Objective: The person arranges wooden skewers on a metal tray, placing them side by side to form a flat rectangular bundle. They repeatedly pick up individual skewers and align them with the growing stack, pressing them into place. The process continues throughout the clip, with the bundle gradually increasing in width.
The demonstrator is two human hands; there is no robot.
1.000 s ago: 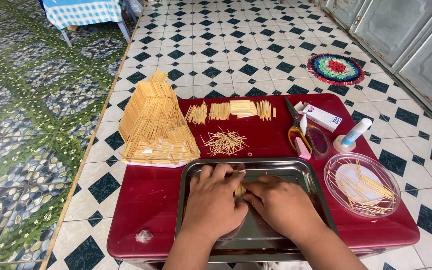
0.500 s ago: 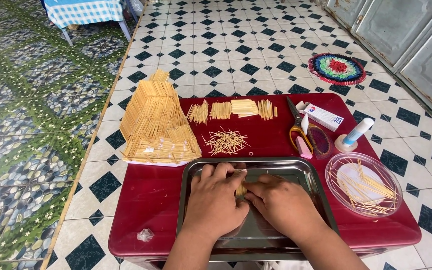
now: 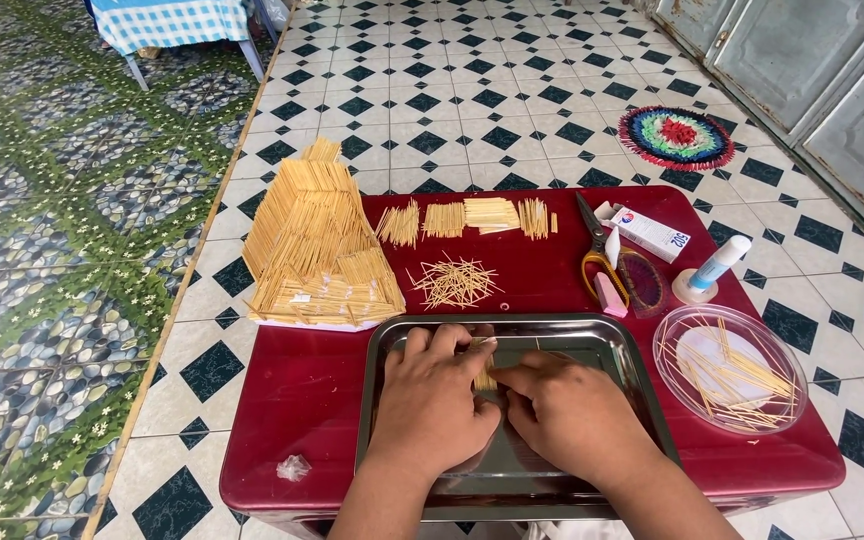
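Both hands rest palm down inside a steel tray (image 3: 612,345) on a low red table (image 3: 302,390). My left hand (image 3: 434,402) and my right hand (image 3: 572,415) meet at the fingertips over a small bunch of thin wooden sticks (image 3: 484,376), pressing on it; most of the bunch is hidden under the fingers. Just beyond the tray lies a loose heap of short sticks (image 3: 455,282). A tall house-shaped model made of sticks (image 3: 314,245) stands at the table's left.
Several neat stick bundles (image 3: 472,216) lie at the table's far edge. Scissors (image 3: 598,255), a small box (image 3: 650,232), a glue bottle (image 3: 717,266) and a round clear lid holding sticks (image 3: 730,368) sit on the right. A round rug (image 3: 676,137) lies on the tiled floor.
Both hands stay together on the sticks in the tray; only a slight shift of the fingers and of the view shows.
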